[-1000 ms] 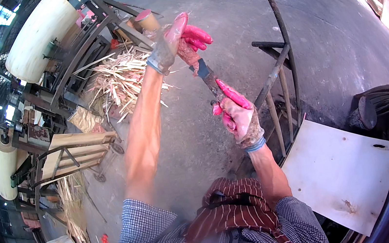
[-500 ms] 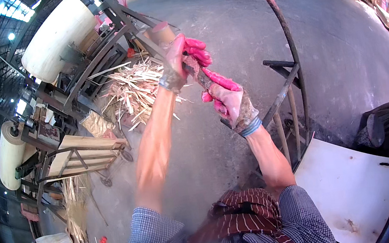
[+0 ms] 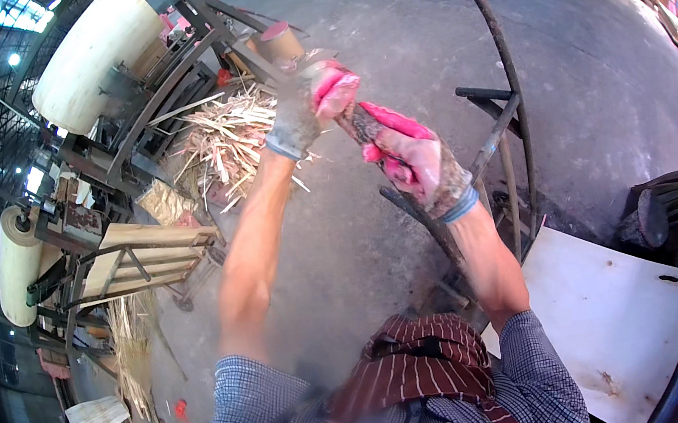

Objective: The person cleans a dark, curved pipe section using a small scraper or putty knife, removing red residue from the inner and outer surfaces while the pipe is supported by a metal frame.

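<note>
Both my hands wear dirty gloves with pink palms and fingers, raised in front of me at mid-height of the head view. Between them is a rough, dark brown stick-like piece (image 3: 363, 126). My left hand (image 3: 326, 98) is closed in a fist at its far end, slightly blurred. Around its nearer part wrap the fingers of my right hand (image 3: 413, 157), closer to me and to the right. The gloves hide both ends of the piece. Below the right glove runs a dark bar (image 3: 418, 216); whether it joins the held piece I cannot tell.
A dark metal frame with a tall upright (image 3: 496, 37) stands right of my hands. Nearer is a white board (image 3: 619, 320). To the left are a pile of wood strips (image 3: 231, 140), a large pale roll (image 3: 96, 59), a smaller roll (image 3: 17, 267) and a wheeled rack (image 3: 144, 258).
My right hand has moved a little right and toward me. The left hand's fingers have curled in tighter, and more of its wrist cuff shows. The gap between the hands has widened slightly.
</note>
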### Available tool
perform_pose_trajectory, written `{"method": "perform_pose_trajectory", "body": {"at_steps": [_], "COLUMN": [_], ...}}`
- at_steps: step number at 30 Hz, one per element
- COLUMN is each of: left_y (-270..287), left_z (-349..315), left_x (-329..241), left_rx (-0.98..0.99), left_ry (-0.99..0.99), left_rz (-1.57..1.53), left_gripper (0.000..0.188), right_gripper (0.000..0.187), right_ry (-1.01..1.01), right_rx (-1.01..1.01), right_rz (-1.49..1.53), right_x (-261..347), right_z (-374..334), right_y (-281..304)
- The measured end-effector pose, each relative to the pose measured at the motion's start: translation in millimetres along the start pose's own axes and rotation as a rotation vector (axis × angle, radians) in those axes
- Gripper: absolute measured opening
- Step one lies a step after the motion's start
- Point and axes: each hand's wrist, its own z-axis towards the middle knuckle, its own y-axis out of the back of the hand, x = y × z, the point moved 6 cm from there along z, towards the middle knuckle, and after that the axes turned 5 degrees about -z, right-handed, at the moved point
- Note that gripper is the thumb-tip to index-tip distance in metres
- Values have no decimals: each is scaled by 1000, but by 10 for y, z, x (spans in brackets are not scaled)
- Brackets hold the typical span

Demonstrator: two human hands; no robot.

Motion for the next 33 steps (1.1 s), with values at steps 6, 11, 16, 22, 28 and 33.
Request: {"method": "perform_pose_trajectory", "body": {"at_steps": [6, 11, 16, 22, 28, 33], "left_y": [-103, -222, -275, -295, -300, -258], "left_z": [-63, -73, -28, -17, -104, -148], "left_x": [229, 453, 544, 498, 553, 541], "left_rx": [-13, -68, -55, -65, 0, -282], "left_ry": [491, 535, 529, 568, 573, 626], "left_rz": [-271, -536, -761, -757, -765, -848], "left_gripper": [36, 37, 46, 55, 54, 42], "right_gripper": [52, 52, 48, 44, 38, 35], "right_ry": [-21, -162, -206, -198, -158, -119], "right_rx": [-109, -182, -94, 69, 172, 137], "right_rz": [42, 160, 244, 245, 265, 68], "right_x": [-424, -863, -844, -481, -237, -21], "right_z": [-607, -979, -852, -373, 4, 331], "right_y": [190, 695, 840, 705, 431, 271]}}
